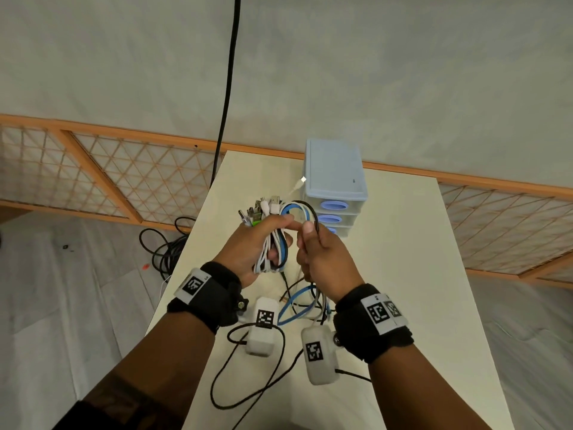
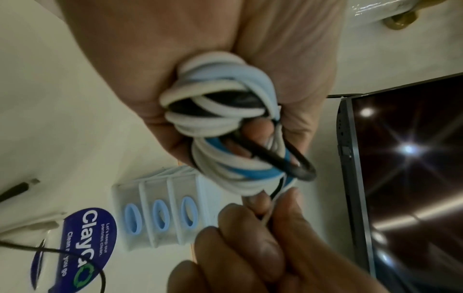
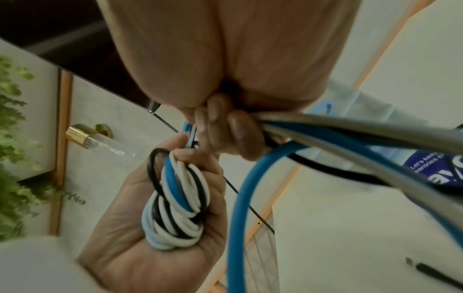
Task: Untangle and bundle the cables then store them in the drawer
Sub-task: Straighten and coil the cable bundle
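Observation:
My left hand [image 1: 260, 243] grips a coiled bundle of white, blue and black cables [image 1: 274, 246] above the white table [image 1: 403, 274]; several plug ends [image 1: 263, 209] stick up past the fingers. The same bundle [image 2: 225, 123] fills the left wrist view, and in the right wrist view the coil [image 3: 177, 200] lies in the left palm. My right hand [image 1: 316, 252] pinches the loose strands [image 3: 325, 138] just right of the bundle; their tails [image 1: 307, 302] trail down to the table. A pale blue three-drawer unit [image 1: 335, 181] stands behind the hands, drawers closed.
Two white tagged camera modules [image 1: 262, 327] [image 1: 319, 352] hang under my wrists with thin black leads [image 1: 248, 383] looping over the table. A thick black cable [image 1: 228, 88] hangs at the wall, and more black cable [image 1: 164, 246] lies coiled on the floor left of the table.

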Motion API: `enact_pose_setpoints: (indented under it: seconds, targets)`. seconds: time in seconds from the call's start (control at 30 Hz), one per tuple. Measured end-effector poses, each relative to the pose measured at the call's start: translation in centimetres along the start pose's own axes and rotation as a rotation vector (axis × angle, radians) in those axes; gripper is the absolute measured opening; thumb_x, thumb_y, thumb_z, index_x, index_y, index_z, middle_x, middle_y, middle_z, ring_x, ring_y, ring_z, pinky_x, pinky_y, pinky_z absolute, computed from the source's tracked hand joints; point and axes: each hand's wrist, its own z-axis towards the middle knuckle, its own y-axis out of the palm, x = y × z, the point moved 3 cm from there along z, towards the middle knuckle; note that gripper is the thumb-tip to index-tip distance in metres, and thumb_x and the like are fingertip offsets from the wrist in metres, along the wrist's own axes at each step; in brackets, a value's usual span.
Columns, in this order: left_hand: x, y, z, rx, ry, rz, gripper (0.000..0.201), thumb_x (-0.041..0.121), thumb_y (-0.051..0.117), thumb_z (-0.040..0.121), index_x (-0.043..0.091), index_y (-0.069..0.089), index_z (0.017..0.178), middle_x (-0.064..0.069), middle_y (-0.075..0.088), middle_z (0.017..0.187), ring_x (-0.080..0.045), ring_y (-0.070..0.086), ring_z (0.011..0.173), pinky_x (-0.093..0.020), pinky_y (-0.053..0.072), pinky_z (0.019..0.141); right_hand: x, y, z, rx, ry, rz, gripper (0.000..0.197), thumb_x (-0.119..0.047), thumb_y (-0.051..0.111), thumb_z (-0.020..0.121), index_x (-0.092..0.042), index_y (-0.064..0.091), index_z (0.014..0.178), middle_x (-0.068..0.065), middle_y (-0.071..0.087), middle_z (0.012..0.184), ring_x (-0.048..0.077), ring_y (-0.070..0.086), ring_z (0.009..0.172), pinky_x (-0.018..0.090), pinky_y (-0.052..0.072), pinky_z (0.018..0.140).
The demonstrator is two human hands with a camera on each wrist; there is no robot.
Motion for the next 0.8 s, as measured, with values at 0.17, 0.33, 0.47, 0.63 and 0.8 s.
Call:
enact_pose_setpoints:
  seconds: [0.17,0.33,0.47,0.63,0.8]
  targets:
    - [0.3,1.3,-0.4,0.005,0.075,-0.011,0.013,0.016,0.069,0.098,0.005,0.076,0.097,-0.009,0.069,0.075,-0.020,0.066,0.059,-0.027,0.054,0.054,0.3,0.1,0.5,0.090,-0.019,-0.215,0.043,-0.053,0.023,0.106,-0.026,0.056,0.100,-0.001,0.062,0.072,0.020,0.060,0.070,0.038,0.051,0.073]
    - [0.1,1.6,-0.1,-0.034,0.100,-0.019,0.029,0.011,0.073,0.095,-0.002,0.073,0.121,-0.026,0.075,0.118,-0.039,0.073,0.112,-0.048,0.059,0.097,0.4,0.3,0.8,0.028,0.040,-0.201,0.044,-0.044,0.023,0.109,-0.019,0.058,0.117,-0.012,0.054,0.071,0.005,0.051,0.065,0.025,0.041,0.064]
    - [0.0,2.3,0.0,-0.081,0.086,0.007,0.034,0.012,0.073,0.095,0.002,0.071,0.128,-0.018,0.075,0.123,-0.031,0.072,0.117,-0.042,0.058,0.101,-1.0,-0.2,0.4,-0.115,0.041,-0.343,0.035,-0.018,0.030,0.108,-0.008,0.049,0.136,0.010,0.066,0.102,0.020,0.055,0.077,0.021,0.036,0.063]
    - [-0.5,2.1,0.8,-0.066,0.020,-0.008,0.037,0.015,0.083,0.083,-0.004,0.074,0.112,-0.028,0.074,0.109,-0.044,0.073,0.105,-0.050,0.057,0.098,-0.7,0.2,0.1,-0.136,-0.005,-0.354,0.031,-0.024,0.033,0.108,-0.007,0.059,0.107,-0.001,0.055,0.075,0.017,0.052,0.066,0.033,0.048,0.067]
    - [-0.2,2.2,1.5,0.059,0.041,-0.165,0.032,0.022,0.076,0.089,-0.006,0.072,0.104,-0.024,0.067,0.095,-0.036,0.067,0.072,-0.038,0.057,0.056,0.8,0.0,0.5,-0.193,0.033,0.093,0.031,-0.033,0.041,0.107,-0.037,0.046,0.138,-0.002,0.052,0.070,0.018,0.050,0.067,0.032,0.043,0.066]
